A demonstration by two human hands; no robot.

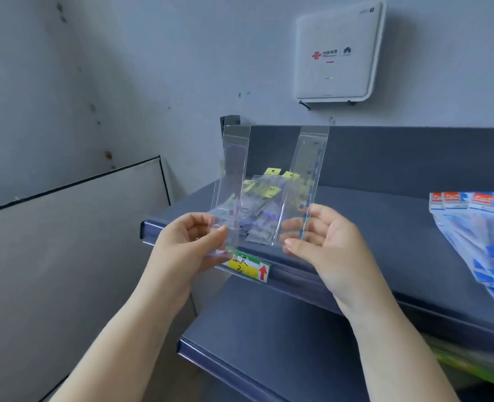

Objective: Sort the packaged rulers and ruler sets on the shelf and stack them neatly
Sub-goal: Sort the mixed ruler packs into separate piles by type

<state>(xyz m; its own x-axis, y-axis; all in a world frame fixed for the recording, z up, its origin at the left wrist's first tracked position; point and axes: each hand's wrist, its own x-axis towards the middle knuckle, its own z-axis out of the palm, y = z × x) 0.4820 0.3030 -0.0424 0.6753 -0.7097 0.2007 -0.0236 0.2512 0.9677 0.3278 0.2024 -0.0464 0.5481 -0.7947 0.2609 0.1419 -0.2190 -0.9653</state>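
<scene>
Standing nearly upright, two clear sleeved rulers rise side by side above the shelf, long axes vertical. The left hand has its grip pinched on the left ruler; the right hand pinches the right ruler. Behind them a loose pile, seemingly yellow-tagged packets, lies flat.

The price tag on the shelf's front edge bears handwritten characters, one looking like 尺, a "3" beneath, and a red up arrow at its right end. The white wall box carries a red knot logo with Chinese characters too small to read, beside a Huawei-style petal logo
</scene>
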